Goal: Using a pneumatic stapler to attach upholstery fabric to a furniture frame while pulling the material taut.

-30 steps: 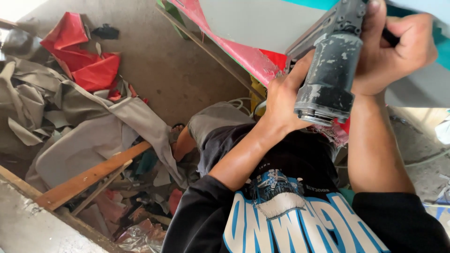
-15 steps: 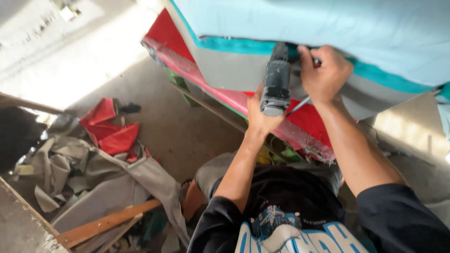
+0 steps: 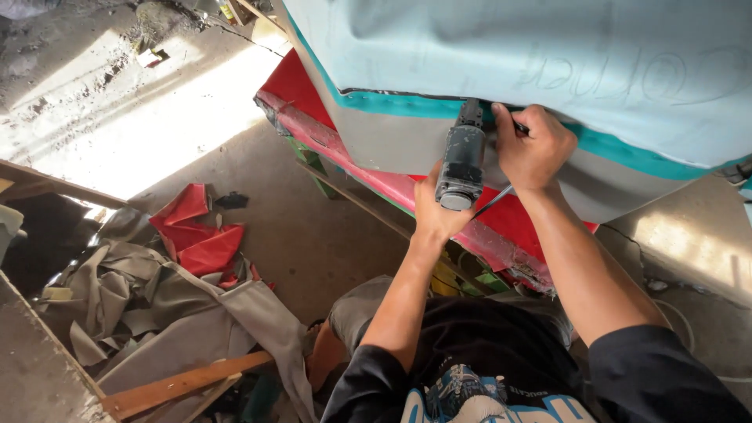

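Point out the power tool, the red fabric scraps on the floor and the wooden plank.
power tool [image 3: 461,160], head view, on its dusty grey body.
red fabric scraps [image 3: 196,239], head view, middle of the pile.
wooden plank [image 3: 184,383], head view, mid-length.

At upper right, the padded panel [image 3: 548,63] is pale blue with a teal edge band above a grey strip. The tool [image 3: 462,160] at centre is dusty grey-black. Red sheeting [image 3: 313,102] lies beneath. At lower left, grey fabric scraps [image 3: 157,305] surround red scraps [image 3: 196,235]; a brown wooden plank [image 3: 180,384] crosses them.

We count two hands, the left hand [image 3: 435,210] and the right hand [image 3: 533,150]. One grey power tool [image 3: 460,166]. One wooden plank [image 3: 182,384].
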